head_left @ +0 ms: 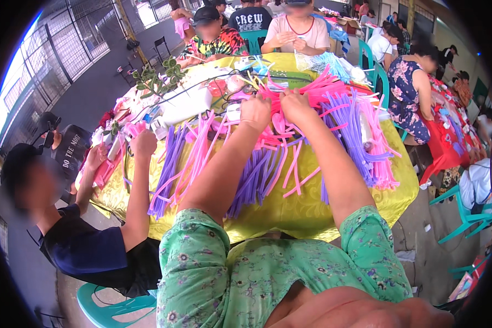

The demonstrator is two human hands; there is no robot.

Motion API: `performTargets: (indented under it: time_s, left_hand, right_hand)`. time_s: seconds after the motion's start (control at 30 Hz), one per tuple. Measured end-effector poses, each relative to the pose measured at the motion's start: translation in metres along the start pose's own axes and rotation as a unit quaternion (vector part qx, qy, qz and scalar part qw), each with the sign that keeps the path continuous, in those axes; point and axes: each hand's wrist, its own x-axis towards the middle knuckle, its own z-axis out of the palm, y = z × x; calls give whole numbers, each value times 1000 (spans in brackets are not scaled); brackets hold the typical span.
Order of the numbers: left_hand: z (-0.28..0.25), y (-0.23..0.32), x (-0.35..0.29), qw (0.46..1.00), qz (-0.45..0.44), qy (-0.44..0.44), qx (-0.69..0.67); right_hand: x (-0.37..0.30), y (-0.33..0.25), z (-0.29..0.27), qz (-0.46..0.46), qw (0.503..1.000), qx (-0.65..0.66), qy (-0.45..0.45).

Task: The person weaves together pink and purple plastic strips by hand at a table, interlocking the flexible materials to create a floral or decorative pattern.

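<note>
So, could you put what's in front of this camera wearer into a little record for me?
Hands: left hand and right hand close together, fingers bent, among pink strips
Grip: too small to tell exactly
Nearby bundle: purple strips, right of the right hand
Surface: yellow tablecloth, heavily covered
Farther left: leafy green sprig
Company: person in a dark shirt seated at the left; two more people across the table
Seat: teal chair, lower left

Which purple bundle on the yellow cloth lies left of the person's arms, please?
The leftmost purple bundle, beside the left neighbour's forearm; another lies between the person's arms, a third farther right.
</note>
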Motion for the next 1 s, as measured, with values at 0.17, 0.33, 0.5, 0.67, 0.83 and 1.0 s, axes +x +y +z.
performTargets:
  time_s: [0.17, 0.33, 0.5, 0.67, 0.83, 1.0]
  left_hand:
    - [-1, -2, 12, 1000, 4, -8, -17]
    - [-13, -9, 16, 995, 85, 48, 17]
    - [-61, -42, 8, 991, 30, 71, 112]
    - [-109, -155, -14, 968, -10, 221, 119]
    - [-109, -175, -32, 941, -66, 328, 42]
    - [-66, -157, -35, 880, -133, 447, -86]
  right_hand:
    - [19, 4, 17, -88, 960, 231, 132]
    - [30, -6, 35, -87, 946, 295, 98]
    - [13, -6, 23, -47, 958, 233, 157]
    - [-2, -18, -10, 19, 879, 466, 94]
    - [-6, -12, -20, -34, 875, 469, 115]
    - [11, -1, -37, -24, 890, 437, 125]
